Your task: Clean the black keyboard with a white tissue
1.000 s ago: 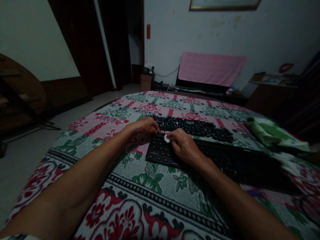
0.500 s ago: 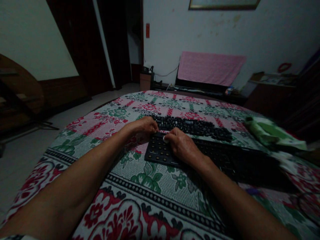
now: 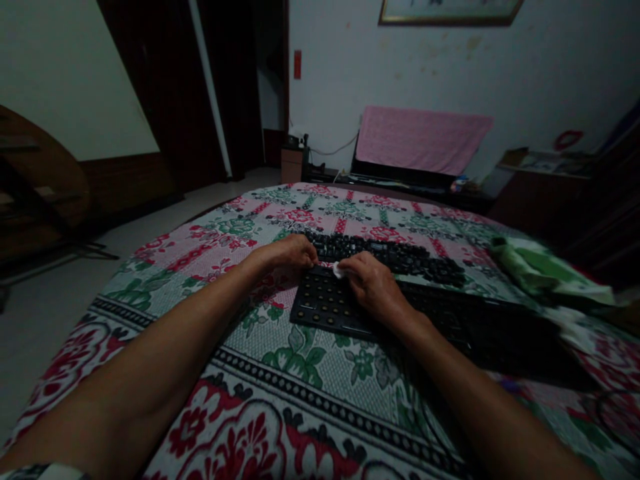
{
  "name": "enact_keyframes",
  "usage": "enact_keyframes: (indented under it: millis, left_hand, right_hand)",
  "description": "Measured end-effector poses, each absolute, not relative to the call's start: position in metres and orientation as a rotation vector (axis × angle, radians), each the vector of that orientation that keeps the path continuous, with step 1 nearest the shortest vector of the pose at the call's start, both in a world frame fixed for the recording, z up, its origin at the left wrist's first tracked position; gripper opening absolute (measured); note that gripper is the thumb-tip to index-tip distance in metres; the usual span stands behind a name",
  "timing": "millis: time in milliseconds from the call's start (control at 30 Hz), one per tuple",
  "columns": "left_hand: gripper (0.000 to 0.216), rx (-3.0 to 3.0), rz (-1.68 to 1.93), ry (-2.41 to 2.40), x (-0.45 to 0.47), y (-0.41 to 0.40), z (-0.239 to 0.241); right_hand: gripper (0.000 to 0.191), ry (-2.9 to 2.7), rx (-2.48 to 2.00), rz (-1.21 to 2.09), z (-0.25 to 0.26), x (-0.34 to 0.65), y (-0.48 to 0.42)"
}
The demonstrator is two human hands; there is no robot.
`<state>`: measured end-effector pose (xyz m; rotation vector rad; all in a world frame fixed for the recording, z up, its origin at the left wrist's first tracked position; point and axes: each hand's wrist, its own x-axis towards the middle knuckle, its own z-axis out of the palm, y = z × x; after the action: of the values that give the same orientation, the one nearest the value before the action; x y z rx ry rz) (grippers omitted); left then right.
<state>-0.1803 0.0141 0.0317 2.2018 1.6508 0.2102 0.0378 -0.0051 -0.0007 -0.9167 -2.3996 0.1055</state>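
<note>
A black keyboard base [image 3: 325,303] with its keycaps off lies on a floral bedspread [image 3: 280,367]. Behind it a row of loose black keycaps [image 3: 385,257] is spread out. My right hand [image 3: 373,287] rests on the base near its far left corner, fingers pinched on a small white wad [image 3: 338,270] pressed against the surface. My left hand [image 3: 287,253] is curled, its fingers gripping the base's far left corner.
A crumpled green cloth [image 3: 540,267] lies at the right of the bed. Beyond the bed stand a low unit draped with a pink towel [image 3: 423,140], a small box [image 3: 293,163] and a dark doorway. Bare floor [image 3: 50,313] runs along the left.
My right hand with the white wad has shifted slightly right and away along the keyboard base's far edge. The left hand has stayed put.
</note>
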Motion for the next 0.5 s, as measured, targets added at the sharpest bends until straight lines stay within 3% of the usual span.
enact_keyframes:
  millis: [500]
  left_hand:
    - [0.026, 2.168, 0.202, 1.665, -0.1799, 0.0126, 0.0311]
  right_hand:
    - [0.031, -2.578, -1.067, -0.065, 0.0037, 0.0326, -0.0074]
